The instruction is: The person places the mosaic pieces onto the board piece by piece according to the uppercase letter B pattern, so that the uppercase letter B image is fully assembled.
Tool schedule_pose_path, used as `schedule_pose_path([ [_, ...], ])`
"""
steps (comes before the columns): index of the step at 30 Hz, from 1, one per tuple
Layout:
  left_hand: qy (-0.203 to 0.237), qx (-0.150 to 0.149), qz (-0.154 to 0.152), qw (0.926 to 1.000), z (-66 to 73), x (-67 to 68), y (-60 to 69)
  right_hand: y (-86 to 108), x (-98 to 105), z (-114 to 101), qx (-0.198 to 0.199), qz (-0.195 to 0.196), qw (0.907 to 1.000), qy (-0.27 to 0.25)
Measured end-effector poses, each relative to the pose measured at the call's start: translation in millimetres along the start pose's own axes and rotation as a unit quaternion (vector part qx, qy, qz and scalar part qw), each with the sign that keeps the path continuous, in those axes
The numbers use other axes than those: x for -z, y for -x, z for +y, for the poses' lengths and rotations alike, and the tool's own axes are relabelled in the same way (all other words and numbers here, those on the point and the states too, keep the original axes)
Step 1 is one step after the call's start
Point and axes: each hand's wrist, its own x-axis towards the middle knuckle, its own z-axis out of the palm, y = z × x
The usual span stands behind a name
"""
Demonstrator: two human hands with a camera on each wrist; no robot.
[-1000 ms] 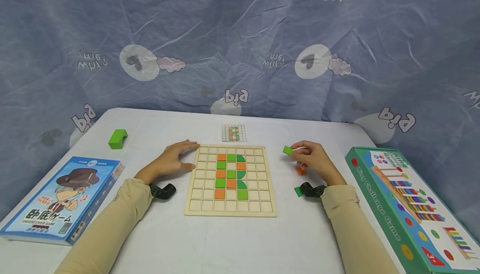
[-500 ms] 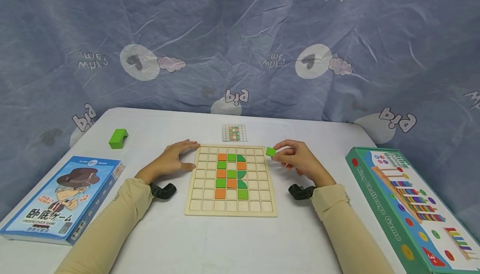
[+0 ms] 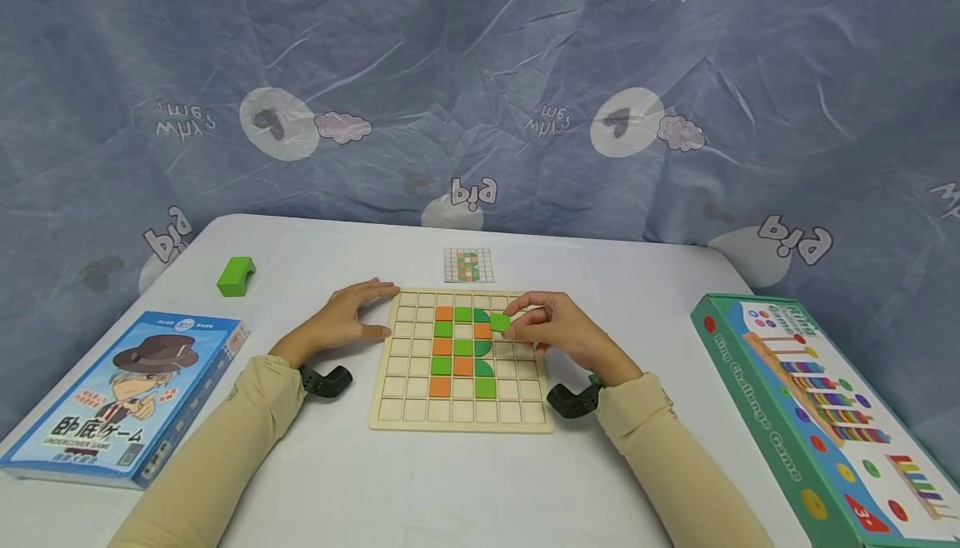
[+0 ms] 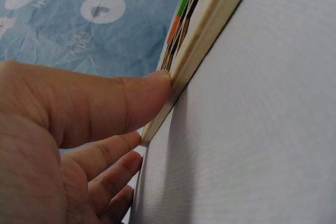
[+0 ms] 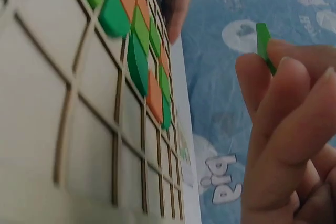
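A wooden grid board [image 3: 427, 425] lies mid-table, with orange and green square tiles and dark green rounded tiles set in several of its cells. My right hand [image 3: 558, 331] pinches a light green square tile [image 3: 500, 322] between thumb and fingertips, above the right part of the board. In the right wrist view that tile [image 5: 264, 45] is edge-on and apart from the board. My left hand [image 3: 341, 320] rests at the board's left edge, fingers fairly straight. Its thumb [image 4: 131, 100] touches the wooden rim [image 4: 197, 45] in the left wrist view.
Behind the board lies a small pattern card [image 3: 468, 266]. A green arch block [image 3: 236, 276] stands at the back left. A blue game box [image 3: 127, 398] lies on the left, a green game box [image 3: 832, 415] on the right. Both wrists wear black camera mounts [image 3: 573, 401].
My right hand has carried the green tile leftward from beside the board to above it. The left hand stays at the board's edge.
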Motion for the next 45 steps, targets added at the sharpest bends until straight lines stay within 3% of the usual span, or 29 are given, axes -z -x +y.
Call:
schedule_pose_path([
  [15, 0.008, 0.006, -0.003, 0.9999, 1.1, -0.6, 0.2, 1.9, -56.8, -2.3, -0.014, -0.036, 0.996, -0.081],
  [26, 0.006, -0.002, 0.001, 1.0, 1.9, 0.4, 1.3, 3.6, -82.7, 5.6, 0.012, -0.045, 0.9967, -0.067],
  [33, 0.004, -0.006, 0.002, 1.0, 0.9, 0.1, 0.6, 4.4, -79.0, 9.5, 0.063, -0.072, 0.995, 0.027],
  [40, 0.005, 0.0, -0.002, 1.0, -1.2, -0.8, 0.0, 2.3, -77.9, 15.5, 0.147, -0.091, 0.9726, 0.155],
  [45, 0.002, -0.001, -0.001, 1.0, -0.3, -0.1, -0.2, 5.7, -80.8, 12.2, 0.162, -0.103, 0.9608, 0.2],
])
